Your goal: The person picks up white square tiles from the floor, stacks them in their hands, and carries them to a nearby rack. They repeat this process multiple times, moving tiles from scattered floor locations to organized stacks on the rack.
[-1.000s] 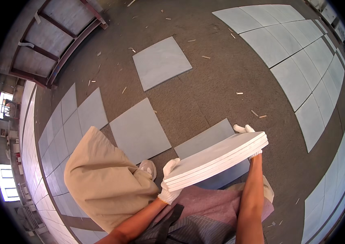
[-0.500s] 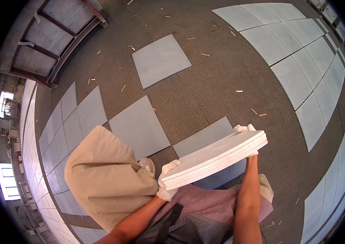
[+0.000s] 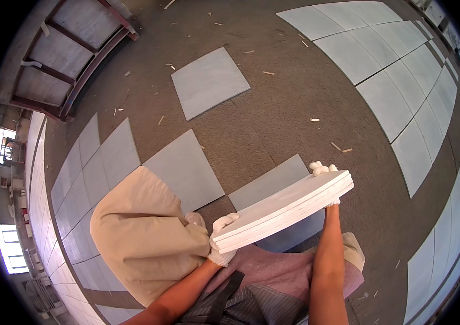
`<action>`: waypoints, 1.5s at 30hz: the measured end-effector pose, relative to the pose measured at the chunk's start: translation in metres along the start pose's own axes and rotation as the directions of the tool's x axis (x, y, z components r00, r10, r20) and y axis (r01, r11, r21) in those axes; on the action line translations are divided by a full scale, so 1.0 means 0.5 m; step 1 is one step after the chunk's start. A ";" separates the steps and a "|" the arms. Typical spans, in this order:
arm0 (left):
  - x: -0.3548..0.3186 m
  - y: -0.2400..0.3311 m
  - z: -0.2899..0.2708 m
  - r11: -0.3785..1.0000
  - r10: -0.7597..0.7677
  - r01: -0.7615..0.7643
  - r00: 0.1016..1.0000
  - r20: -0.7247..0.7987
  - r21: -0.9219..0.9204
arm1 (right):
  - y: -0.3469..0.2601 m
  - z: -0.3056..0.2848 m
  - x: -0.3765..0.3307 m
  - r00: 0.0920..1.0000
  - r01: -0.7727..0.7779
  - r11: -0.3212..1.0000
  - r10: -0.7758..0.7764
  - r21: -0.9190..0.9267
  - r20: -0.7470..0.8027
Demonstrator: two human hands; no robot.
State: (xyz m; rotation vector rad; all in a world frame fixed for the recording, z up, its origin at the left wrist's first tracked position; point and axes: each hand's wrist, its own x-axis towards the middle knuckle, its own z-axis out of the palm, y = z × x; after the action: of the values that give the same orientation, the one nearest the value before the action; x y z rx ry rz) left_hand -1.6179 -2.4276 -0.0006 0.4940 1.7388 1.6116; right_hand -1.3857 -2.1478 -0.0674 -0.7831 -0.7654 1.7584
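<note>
A short stack of pale, square stone tiles [image 3: 284,211] is held level before me above the floor, its white layered edges facing me. My left hand [image 3: 221,222], in a white knitted glove, grips the stack's left corner. My right hand [image 3: 323,168], gloved alike, clasps the far right end, fingers over the top and the palm side hidden below. Under the stack lies a grey floor tile [image 3: 268,181], partly covered from sight. Another tile [image 3: 184,170] lies flat to its left, beside my shoe [image 3: 195,219].
One tile [image 3: 211,81] lies apart farther out on the dark floor [image 3: 273,119]. Laid tile groups stretch along the right [image 3: 384,103] and the left [image 3: 92,173]. A red-brown metal frame with panels [image 3: 67,54] stands far left. Small wooden strips [image 3: 315,119] are scattered about.
The view has shifted slightly. Both hands keep their grip on the tile stack, which has barely moved.
</note>
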 end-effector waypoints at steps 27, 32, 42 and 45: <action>0.073 0.061 -0.016 0.826 0.397 -0.496 0.849 0.348 0.267 | -0.002 0.016 -0.061 0.953 0.092 0.992 -0.063 0.084 -0.295; 0.088 0.127 -0.008 0.840 0.299 -0.407 0.899 0.321 0.359 | 0.018 -0.050 -0.106 0.969 0.152 0.975 -0.115 0.160 -0.220; 0.036 0.186 -0.013 0.953 -0.266 0.232 0.948 0.176 0.193 | -0.032 0.078 -0.166 0.480 -0.411 0.891 0.030 -0.194 -0.877; 0.004 0.199 -0.042 0.956 -0.266 0.254 0.962 0.065 0.149 | -0.055 0.148 -0.183 0.449 -0.550 0.815 0.105 -0.182 -0.888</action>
State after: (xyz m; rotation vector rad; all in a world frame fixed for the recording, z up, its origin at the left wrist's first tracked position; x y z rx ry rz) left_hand -1.6524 -2.4259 0.0949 0.3744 1.7777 1.2741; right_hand -1.4056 -2.2370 0.0117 -2.0745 -0.2986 1.2157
